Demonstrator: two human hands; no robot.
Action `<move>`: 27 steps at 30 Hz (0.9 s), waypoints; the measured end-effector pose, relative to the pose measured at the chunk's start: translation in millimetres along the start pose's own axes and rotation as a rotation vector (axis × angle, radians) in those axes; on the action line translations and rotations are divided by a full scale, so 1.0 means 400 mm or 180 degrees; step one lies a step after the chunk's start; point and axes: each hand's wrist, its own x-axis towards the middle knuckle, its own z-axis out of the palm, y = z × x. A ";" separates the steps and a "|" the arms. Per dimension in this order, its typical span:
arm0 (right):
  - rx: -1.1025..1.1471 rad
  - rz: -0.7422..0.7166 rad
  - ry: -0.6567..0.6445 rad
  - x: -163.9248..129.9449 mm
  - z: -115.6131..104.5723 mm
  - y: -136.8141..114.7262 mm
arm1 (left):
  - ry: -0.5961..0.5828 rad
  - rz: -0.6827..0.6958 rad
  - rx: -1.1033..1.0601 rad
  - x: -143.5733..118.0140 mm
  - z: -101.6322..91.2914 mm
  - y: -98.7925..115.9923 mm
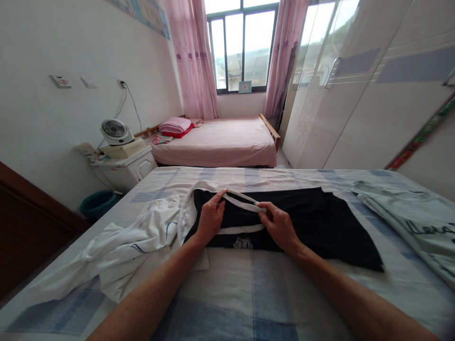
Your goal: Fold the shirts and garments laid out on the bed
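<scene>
- Pinching the white band [241, 203] of the black garment [320, 222], my right hand [281, 226] has thumb and forefinger closed at its right end.
- My left hand [210, 217] nips the left end, forefinger stretched out; from my distant seat I cannot tell how hard either hand presses.
- The black garment lies spread across the checked bedspread [270, 298], between the crumpled white garment [142, 237] and the pale garment [415, 222] with lettering.
- I judge it light, soft and limp (fabric like this sags wherever it isn't supported), perhaps a little slippery, and hardly fragile.
- The band looks firmer than the body, so I'd take hold at its two ends, keeping my fingertips off the pale emblem [243, 243] on the near side.
</scene>
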 end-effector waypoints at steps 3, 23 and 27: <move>-0.0488 -0.0002 -0.0044 -0.004 0.002 0.000 | 0.0217 0.0225 0.0586 0.003 -0.005 0.002; -0.0794 0.0052 -0.0195 0.013 -0.016 0.012 | -0.1055 0.1173 0.2085 -0.082 0.038 0.012; -0.1171 0.0103 -0.0032 0.015 -0.026 0.001 | -0.1015 0.1178 0.2144 -0.083 0.040 0.015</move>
